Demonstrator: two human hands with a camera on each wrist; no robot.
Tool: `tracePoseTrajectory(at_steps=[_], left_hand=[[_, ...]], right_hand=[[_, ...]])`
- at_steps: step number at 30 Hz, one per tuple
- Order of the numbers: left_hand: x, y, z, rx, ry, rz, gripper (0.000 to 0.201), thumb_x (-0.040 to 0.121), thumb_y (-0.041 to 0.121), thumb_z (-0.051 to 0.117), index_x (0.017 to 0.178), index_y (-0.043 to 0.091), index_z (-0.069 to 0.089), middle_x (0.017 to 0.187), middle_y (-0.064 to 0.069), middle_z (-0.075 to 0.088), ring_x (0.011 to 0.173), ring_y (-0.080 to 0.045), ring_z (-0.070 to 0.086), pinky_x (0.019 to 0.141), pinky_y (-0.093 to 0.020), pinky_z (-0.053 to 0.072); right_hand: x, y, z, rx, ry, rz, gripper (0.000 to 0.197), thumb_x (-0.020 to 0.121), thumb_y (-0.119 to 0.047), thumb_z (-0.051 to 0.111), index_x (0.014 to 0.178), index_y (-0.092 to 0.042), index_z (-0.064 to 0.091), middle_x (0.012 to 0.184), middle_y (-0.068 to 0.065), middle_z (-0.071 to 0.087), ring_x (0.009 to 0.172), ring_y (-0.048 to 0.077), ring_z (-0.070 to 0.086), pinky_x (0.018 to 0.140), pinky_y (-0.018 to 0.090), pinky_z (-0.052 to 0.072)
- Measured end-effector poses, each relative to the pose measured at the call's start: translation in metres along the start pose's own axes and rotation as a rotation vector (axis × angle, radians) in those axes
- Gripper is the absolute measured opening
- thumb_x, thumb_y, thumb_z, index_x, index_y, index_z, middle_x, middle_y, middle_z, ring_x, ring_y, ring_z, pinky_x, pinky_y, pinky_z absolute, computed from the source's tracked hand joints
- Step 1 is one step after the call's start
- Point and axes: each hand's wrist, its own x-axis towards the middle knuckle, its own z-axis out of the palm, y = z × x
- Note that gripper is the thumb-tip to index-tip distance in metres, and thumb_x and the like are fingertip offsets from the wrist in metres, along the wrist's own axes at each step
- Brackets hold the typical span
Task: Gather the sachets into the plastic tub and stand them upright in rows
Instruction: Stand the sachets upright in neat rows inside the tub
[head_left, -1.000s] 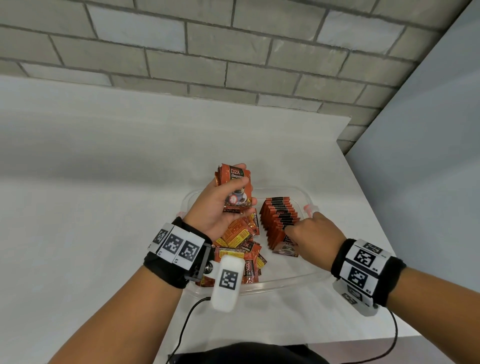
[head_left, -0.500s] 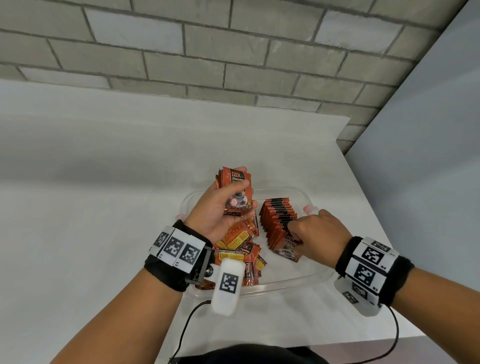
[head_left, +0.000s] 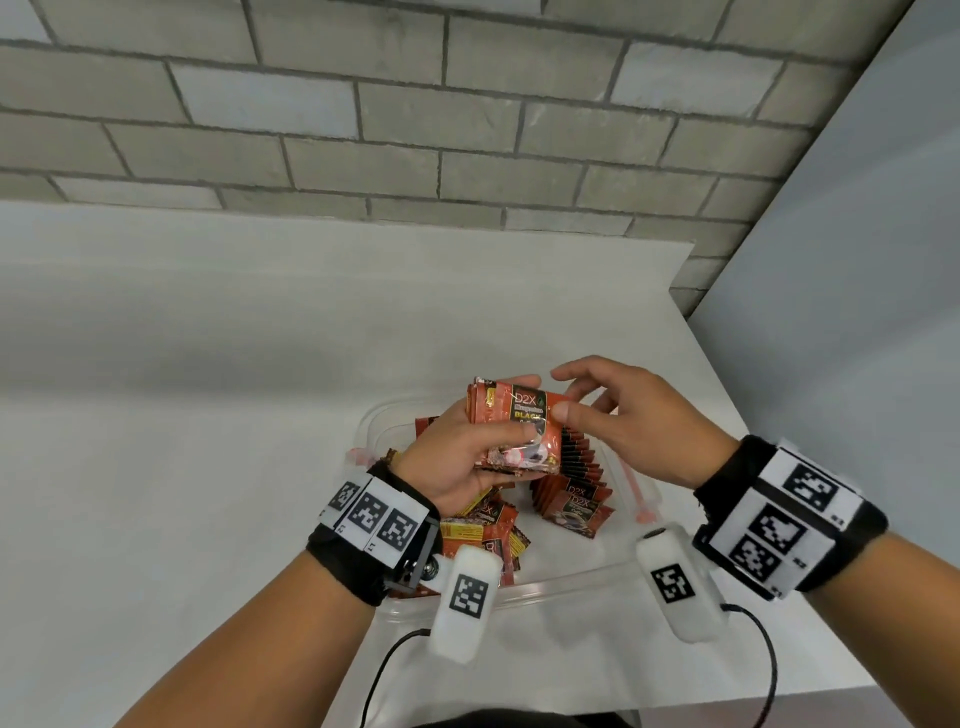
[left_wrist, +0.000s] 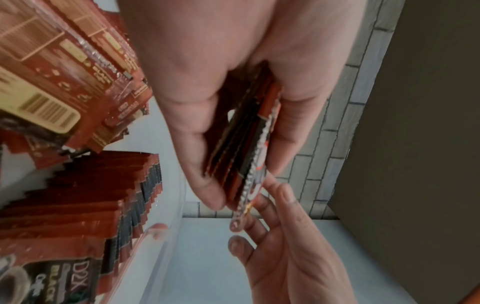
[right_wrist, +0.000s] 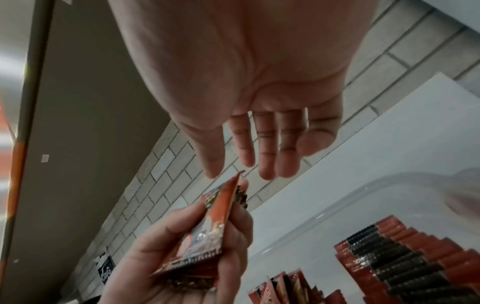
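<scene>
My left hand (head_left: 480, 444) grips a small stack of red-orange sachets (head_left: 519, 426) above the clear plastic tub (head_left: 550, 584). My right hand (head_left: 574, 395) is at the stack's right edge with its fingers spread; the thumb touches the front sachet. In the right wrist view the stack's corner (right_wrist: 237, 179) lies between thumb and fingers, and a gap shows. A row of upright sachets (head_left: 576, 470) stands in the tub's right half, also seen in the left wrist view (left_wrist: 103, 195). Loose sachets (head_left: 483, 527) lie piled in its left half, partly hidden under my left wrist.
The tub sits near the front right corner of a white table (head_left: 208, 415), whose right edge runs close by. A brick wall (head_left: 467, 130) stands behind and a grey panel (head_left: 857, 312) at the right. Red lid clips (head_left: 641, 501) stick out from the tub's sides.
My right hand left the upright row in the tub and rose to the stack in my left hand. The left hand kept its hold and turned the stack toward the right hand.
</scene>
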Motion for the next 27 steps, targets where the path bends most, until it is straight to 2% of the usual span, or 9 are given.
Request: tracePoseTrajectory(at_steps=[3,6,8,13,19,21,23,25,27], left_hand=[[0.001,-0.001,0.003,-0.007,-0.015,0.003,0.048,0.072,-0.001,0.068,0.116,0.019,0.064,0.103,-0.014,0.07,0.089,-0.028,0.068,0.078,-0.043,0.056],[0.0,0.0,0.003,-0.003,-0.018,0.003,0.037,0.076,0.002,0.07,0.11,0.016,0.067,0.102,-0.016,0.068,0.089,-0.029,0.067,0.079,-0.045,0.056],[-0.001,0.0,0.004,0.018,0.001,0.005,0.035,0.078,0.0,0.069,0.11,0.014,0.066,0.098,-0.014,0.069,0.087,-0.027,0.068,0.079,-0.044,0.056],[0.001,-0.001,0.005,0.096,-0.027,0.018,0.048,0.076,-0.008,0.064,0.118,0.014,0.062,0.107,-0.016,0.068,0.094,-0.028,0.067,0.082,-0.042,0.056],[0.002,-0.005,0.006,0.14,-0.036,0.0,0.05,0.083,-0.016,0.055,0.121,0.016,0.057,0.102,-0.009,0.07,0.09,-0.021,0.069,0.075,-0.032,0.058],[0.003,-0.006,0.005,0.137,-0.032,-0.002,0.048,0.084,-0.014,0.057,0.122,0.016,0.057,0.104,-0.01,0.07,0.091,-0.023,0.069,0.077,-0.033,0.058],[0.004,-0.005,0.004,0.119,-0.033,-0.003,0.046,0.081,-0.004,0.065,0.121,0.017,0.059,0.108,-0.013,0.069,0.094,-0.026,0.068,0.081,-0.039,0.057],[0.003,-0.004,0.002,0.094,0.023,0.004,0.049,0.075,0.008,0.073,0.121,0.017,0.059,0.109,-0.014,0.068,0.092,-0.028,0.068,0.076,-0.039,0.056],[0.004,-0.002,-0.003,0.052,0.128,0.031,0.052,0.073,0.013,0.071,0.123,0.017,0.057,0.101,-0.012,0.067,0.084,-0.025,0.067,0.071,-0.036,0.056]], right_hand=[[0.001,0.0,0.002,0.072,-0.009,-0.012,0.027,0.087,-0.025,0.066,0.11,-0.035,0.054,0.097,-0.008,0.063,0.072,0.006,0.059,0.065,0.01,0.045],[0.003,0.002,0.001,0.183,-0.013,-0.006,0.027,0.085,-0.02,0.069,0.103,-0.036,0.058,0.092,0.002,0.065,0.079,0.026,0.064,0.075,0.034,0.052],[0.003,0.003,-0.001,0.181,-0.012,-0.004,0.024,0.084,-0.02,0.07,0.099,-0.036,0.059,0.093,0.003,0.065,0.085,0.028,0.063,0.079,0.039,0.052],[0.002,0.003,-0.003,0.134,-0.039,-0.021,0.011,0.088,-0.022,0.066,0.095,-0.03,0.067,0.084,-0.007,0.067,0.08,0.013,0.062,0.079,0.03,0.05],[0.003,0.007,-0.009,0.062,-0.006,-0.001,0.01,0.081,-0.017,0.073,0.077,-0.026,0.069,0.073,-0.007,0.065,0.065,-0.001,0.055,0.065,0.011,0.044],[0.003,0.007,-0.009,0.068,0.01,0.002,0.011,0.08,-0.016,0.074,0.075,-0.025,0.069,0.067,-0.01,0.064,0.061,-0.003,0.055,0.06,0.007,0.042],[0.003,0.008,-0.012,0.069,0.009,0.006,0.011,0.08,-0.017,0.074,0.075,-0.025,0.068,0.066,-0.008,0.064,0.06,-0.001,0.056,0.06,0.01,0.043],[0.002,0.009,-0.018,0.061,-0.018,0.008,0.011,0.081,-0.018,0.074,0.075,-0.025,0.067,0.068,-0.006,0.066,0.061,0.001,0.056,0.062,0.013,0.044],[-0.002,0.012,-0.022,0.036,-0.077,0.014,0.012,0.08,-0.017,0.074,0.075,-0.025,0.067,0.069,-0.005,0.067,0.061,0.0,0.055,0.061,0.013,0.044]])
